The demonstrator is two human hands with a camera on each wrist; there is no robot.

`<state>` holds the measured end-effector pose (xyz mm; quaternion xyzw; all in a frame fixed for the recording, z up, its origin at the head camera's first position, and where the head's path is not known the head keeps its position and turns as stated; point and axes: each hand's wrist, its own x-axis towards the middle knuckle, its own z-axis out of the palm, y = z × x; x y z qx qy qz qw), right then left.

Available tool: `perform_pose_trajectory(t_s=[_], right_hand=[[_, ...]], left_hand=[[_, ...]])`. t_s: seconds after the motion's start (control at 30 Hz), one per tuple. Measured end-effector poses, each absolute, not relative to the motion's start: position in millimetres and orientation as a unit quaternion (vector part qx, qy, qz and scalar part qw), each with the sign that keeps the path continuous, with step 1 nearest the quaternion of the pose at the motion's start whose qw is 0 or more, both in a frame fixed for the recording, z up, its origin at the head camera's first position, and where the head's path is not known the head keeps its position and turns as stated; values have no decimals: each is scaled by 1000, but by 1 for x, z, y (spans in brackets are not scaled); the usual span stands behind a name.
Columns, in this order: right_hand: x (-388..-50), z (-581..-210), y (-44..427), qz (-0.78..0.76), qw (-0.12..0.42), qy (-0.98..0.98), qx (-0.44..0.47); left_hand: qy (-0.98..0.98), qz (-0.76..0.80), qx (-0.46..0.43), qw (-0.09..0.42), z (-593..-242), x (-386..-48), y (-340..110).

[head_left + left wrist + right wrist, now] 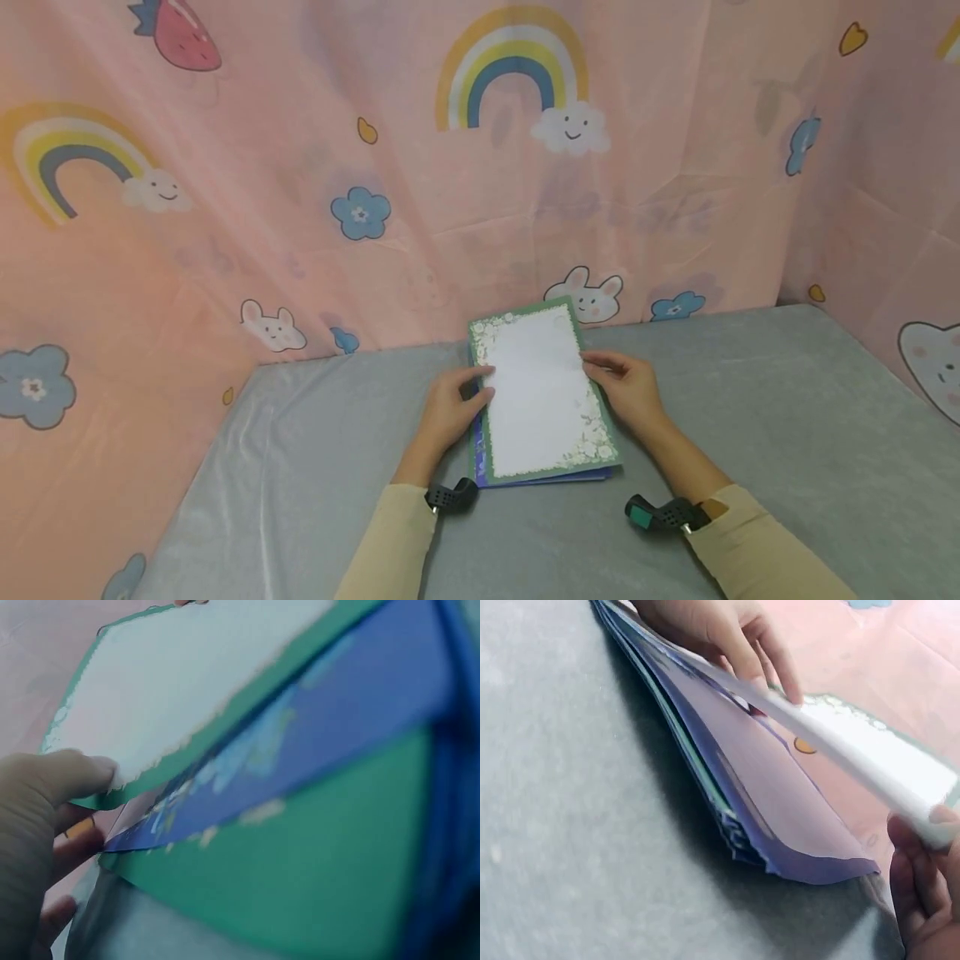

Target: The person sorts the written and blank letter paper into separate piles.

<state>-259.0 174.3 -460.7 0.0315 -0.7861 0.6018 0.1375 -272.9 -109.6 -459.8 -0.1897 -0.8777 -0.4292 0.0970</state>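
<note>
A sheet of patterned paper [534, 392] with a green border, white flowers and a blank white middle is tilted up over a stack of sheets. At its left edge, my left hand [448, 408] pinches it, thumb on top and fingers beneath. My right hand [628, 392] grips the opposite edge, and the right wrist view shows its thumb and fingers around that edge. Below lies a blue-purple sheet [360, 712], partly separated from the raised one. Under that, another green sheet [337, 825] shows in the left wrist view. The stack's lower layers are mostly hidden.
Grey cloth [337, 450] covers the table under the stack. A pink curtain [450, 217] with rainbows, rabbits and flowers hangs along the back and sides. Dark bands with small devices sit on both wrists, next to beige sleeves [397, 542].
</note>
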Motion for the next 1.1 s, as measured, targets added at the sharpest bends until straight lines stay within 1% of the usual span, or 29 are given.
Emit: perform_pose_trajectory(t_s=[0.13, 0.2, 0.3, 0.4, 0.53, 0.7, 0.93, 1.1], right_hand=[[-257, -454, 176, 602, 111, -790, 33], [-255, -447, 178, 603, 87, -792, 38], [-251, -431, 182, 593, 57, -802, 50], [-246, -411, 190, 576, 42, -814, 70], [-237, -386, 200, 546, 50, -831, 95], [-229, -362, 208, 532, 73, -837, 102], [-217, -342, 231, 527, 121, -837, 84], [-215, -332, 241, 513, 156, -842, 55]], left_hand=[[-851, -490, -171, 79, -455, -271, -108], [-842, -510, -159, 75, -450, -270, -109], [-836, -526, -142, 69, -438, -267, -108], [-835, -532, -126, 56, -424, -263, -107], [-833, -539, -114, 51, -404, -257, -101], [-820, -557, -107, 75, -380, -247, -90], [-816, -548, -158, 93, -348, -237, -64], [-814, -554, -155, 79, -327, -235, -47]])
